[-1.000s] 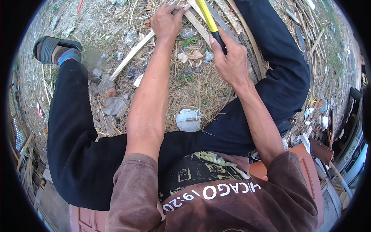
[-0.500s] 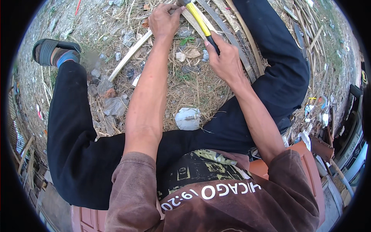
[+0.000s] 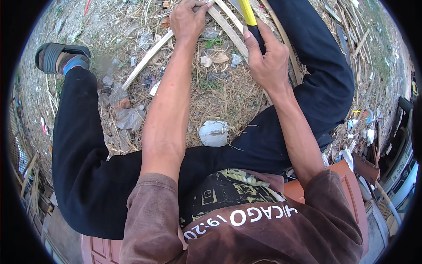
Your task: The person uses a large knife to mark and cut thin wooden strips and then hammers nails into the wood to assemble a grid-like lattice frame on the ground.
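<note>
My right hand (image 3: 271, 59) is wrapped round the black grip of a hammer (image 3: 247, 12) with a yellow shaft. The hammer's head lies beyond the top edge of the picture. My left hand (image 3: 189, 21) is at the top, left of the hammer, thumb and fingertips pinched together beside the end of a flat wooden strip (image 3: 227, 30). Whatever sits in that pinch is too small to make out. Another pale wooden strip (image 3: 148, 60) runs down and left from under my left wrist.
Dry grass, stones and plastic scraps (image 3: 130, 119) cover the ground between my legs. A whitish flat-topped lump (image 3: 213, 133) lies close to my lap. More long wooden strips (image 3: 347, 44) are beyond my right leg. I sit on a reddish-brown panelled surface (image 3: 99, 248). Part of a vehicle (image 3: 401, 169) shows far right.
The hammer has swung up and to the right with my right hand, its head leaving the picture. My left hand has shifted slightly upward, still pinched by the strip's end.
</note>
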{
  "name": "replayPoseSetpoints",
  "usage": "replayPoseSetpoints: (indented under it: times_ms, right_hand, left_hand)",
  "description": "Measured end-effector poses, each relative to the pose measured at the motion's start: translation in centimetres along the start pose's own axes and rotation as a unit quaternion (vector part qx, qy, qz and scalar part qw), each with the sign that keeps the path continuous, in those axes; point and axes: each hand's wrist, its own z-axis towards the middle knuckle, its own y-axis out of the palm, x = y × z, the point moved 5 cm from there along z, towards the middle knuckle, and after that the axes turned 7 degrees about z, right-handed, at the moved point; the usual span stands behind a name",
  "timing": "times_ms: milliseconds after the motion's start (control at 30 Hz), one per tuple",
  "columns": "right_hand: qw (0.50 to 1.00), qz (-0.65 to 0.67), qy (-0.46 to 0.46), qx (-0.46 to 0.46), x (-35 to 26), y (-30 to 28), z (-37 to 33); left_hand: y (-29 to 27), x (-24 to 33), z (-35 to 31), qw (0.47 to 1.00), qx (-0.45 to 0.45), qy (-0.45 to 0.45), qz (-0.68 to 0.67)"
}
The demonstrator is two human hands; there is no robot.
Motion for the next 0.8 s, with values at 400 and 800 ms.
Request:
replayPoseSetpoints:
  times_ms: [400, 800]
  right_hand:
    - [0.992, -0.080, 0.053, -0.084, 3.1, 2.2, -1.4]
    - [0.997, -0.038, 0.030, -0.057, 1.6, 2.0, -0.7]
  left_hand:
    - [0.0, -0.6, 0.4, 1.000, -0.005, 0.005, 0.016]
    - [-0.1, -1.2, 0.2, 0.999, 0.026, 0.030, 0.035]
